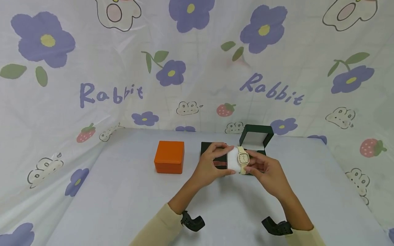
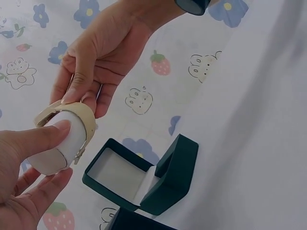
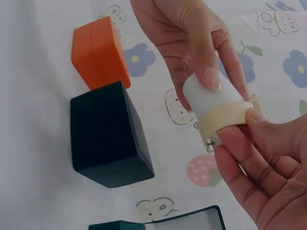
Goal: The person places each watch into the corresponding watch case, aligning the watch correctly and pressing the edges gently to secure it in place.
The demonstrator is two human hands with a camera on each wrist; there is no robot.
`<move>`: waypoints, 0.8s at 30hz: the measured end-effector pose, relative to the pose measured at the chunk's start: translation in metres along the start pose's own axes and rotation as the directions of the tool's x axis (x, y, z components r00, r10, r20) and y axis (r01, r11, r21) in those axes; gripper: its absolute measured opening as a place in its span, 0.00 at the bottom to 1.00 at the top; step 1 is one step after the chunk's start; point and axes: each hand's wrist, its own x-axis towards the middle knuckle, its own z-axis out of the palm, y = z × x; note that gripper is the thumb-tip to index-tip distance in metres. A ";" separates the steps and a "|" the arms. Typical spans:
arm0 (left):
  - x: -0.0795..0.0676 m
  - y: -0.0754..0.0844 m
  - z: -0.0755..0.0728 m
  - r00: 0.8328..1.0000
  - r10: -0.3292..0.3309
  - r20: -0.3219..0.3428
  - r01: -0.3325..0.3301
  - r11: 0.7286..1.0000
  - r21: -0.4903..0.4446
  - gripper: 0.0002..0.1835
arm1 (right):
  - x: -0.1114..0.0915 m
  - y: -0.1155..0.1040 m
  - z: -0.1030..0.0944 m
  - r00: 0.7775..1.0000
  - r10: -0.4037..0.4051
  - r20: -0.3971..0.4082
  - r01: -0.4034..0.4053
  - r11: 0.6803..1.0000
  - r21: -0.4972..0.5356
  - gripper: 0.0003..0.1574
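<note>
A cream watch (image 1: 244, 158) with a squarish case is wrapped round a white watch cushion (image 1: 233, 160), held up over the table. My left hand (image 1: 209, 165) grips the cushion's bare end, thumb on one side and fingers on the other. From the other side, my right hand (image 1: 267, 171) pinches the watch by its strap (image 3: 225, 119), thumb and fingertips on the band. In the left wrist view the cushion (image 2: 74, 139) sits inside the loop of the strap. Just beyond the hands stands a dark green box (image 1: 256, 131) with its lid up and a pale lining.
A closed black box (image 3: 108, 136) stands behind my left hand, partly covered by it in the head view. Further left is a closed orange box (image 1: 169, 155). The white table (image 1: 123, 205) ends at a patterned cloth backdrop (image 1: 203, 82).
</note>
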 end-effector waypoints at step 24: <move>-0.006 -0.002 -0.008 0.997 -0.022 0.068 0.030 0.991 -0.128 0.41 | -0.002 0.004 -0.006 0.986 -0.056 0.155 0.075 0.990 -0.118 0.67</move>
